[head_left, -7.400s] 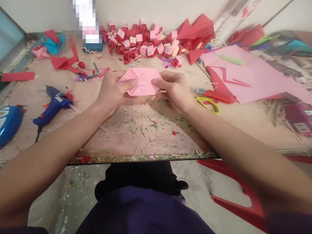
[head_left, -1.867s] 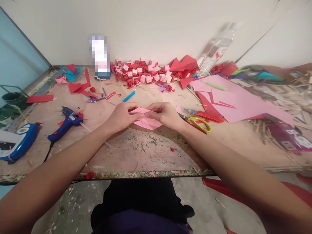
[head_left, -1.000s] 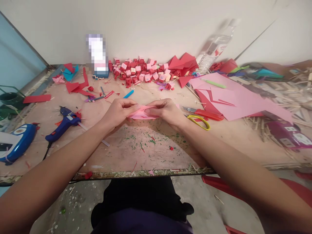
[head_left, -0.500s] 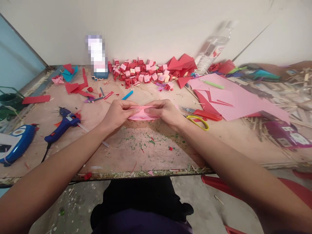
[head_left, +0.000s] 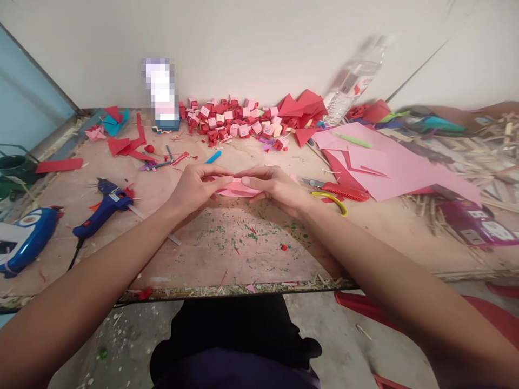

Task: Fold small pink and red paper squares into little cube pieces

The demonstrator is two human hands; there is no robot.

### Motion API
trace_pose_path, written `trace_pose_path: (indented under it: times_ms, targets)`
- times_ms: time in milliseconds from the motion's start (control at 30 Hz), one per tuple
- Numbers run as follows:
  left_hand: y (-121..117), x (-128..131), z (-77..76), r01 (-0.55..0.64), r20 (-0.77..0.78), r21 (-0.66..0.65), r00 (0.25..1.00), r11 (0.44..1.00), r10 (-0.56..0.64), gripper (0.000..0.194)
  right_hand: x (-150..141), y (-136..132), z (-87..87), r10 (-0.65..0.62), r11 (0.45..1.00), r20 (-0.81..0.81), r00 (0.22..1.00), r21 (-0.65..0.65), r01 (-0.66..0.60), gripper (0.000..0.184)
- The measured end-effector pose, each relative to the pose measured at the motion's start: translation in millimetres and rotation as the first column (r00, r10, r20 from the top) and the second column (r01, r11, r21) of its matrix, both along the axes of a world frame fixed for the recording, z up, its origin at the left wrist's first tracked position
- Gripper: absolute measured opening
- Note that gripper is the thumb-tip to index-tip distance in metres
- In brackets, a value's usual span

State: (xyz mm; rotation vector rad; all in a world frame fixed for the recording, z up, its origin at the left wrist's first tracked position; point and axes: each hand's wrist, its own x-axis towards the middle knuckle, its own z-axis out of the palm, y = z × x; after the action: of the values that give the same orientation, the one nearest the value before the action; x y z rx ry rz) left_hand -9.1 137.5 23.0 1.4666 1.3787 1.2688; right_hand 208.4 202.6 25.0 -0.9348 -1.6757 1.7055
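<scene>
A folded piece of pink paper (head_left: 240,190) is held between my two hands above the middle of the table. My left hand (head_left: 197,183) pinches its left end, thumb on top and fingers behind. On the right end, my right hand (head_left: 272,186) grips it the same way. Both thumbs press along the fold, their tips close together. Just behind my left hand lies a blue pen-like stick (head_left: 213,157). Yellow-handled scissors (head_left: 333,201) and a red utility knife (head_left: 344,190) lie right of my right hand.
Small folded pink and red paper cubes (head_left: 233,121) are heaped at the wall, beside a blurred upright phone (head_left: 161,92). A blue glue gun (head_left: 103,208) lies left. Pink sheets (head_left: 389,156), a plastic bottle (head_left: 354,84) and wood strips (head_left: 482,156) are right.
The pink paper has been folded over into a narrower strip. My fingers have curled further under it, and my thumbs have come closer together.
</scene>
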Motion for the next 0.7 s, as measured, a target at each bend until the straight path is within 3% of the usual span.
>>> trace_pose_path:
  times_ms: [367,533,700]
  targets:
    - [1,-3,2.0,0.084,-0.166,-0.006,0.983,0.996,-0.083,0.019,-4,1,-2.4,0.001,0.991,0.073,0.997,0.132,-0.011,0.019]
    - [1,-5,0.6,0.107,-0.174,-0.039,0.978,0.993,-0.112,0.028,-3,3,-2.4,0.005,0.984,0.085,0.996,0.177,-0.021,0.024]
    - [4,-11,-1.2,0.035,-0.209,-0.007,0.977,0.999,-0.035,0.02,1,6,2.2,-0.022,0.967,0.155,0.988,0.254,-0.019,0.034]
